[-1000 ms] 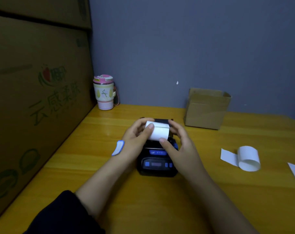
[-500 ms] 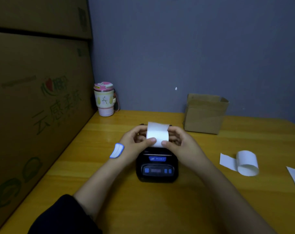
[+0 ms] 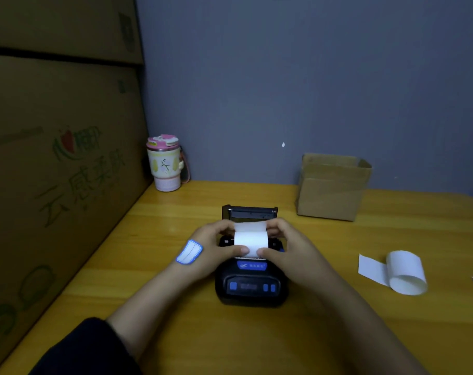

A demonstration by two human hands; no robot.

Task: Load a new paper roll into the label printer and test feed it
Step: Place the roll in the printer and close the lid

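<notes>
A small black label printer (image 3: 251, 289) with blue buttons stands on the yellow wooden table, its lid (image 3: 249, 212) tipped open at the back. A white paper roll (image 3: 251, 239) sits in the open bay, its loose end drawn forward over the front edge. My left hand (image 3: 212, 249) grips the roll's left side, thumb pressing the paper end down. My right hand (image 3: 282, 246) grips the right side the same way. A blue-edged sticker (image 3: 189, 252) is stuck on the back of my left hand.
A loosely curled used paper strip (image 3: 400, 272) lies on the table (image 3: 338, 320) to the right. An open cardboard box (image 3: 334, 186) stands at the back right, a pink-lidded tumbler (image 3: 165, 163) at the back left. Large cartons (image 3: 54, 171) wall off the left side.
Both hands have lowered the roll from above the printer into the open bay. The paper end now lies forward over the front edge under my thumbs.
</notes>
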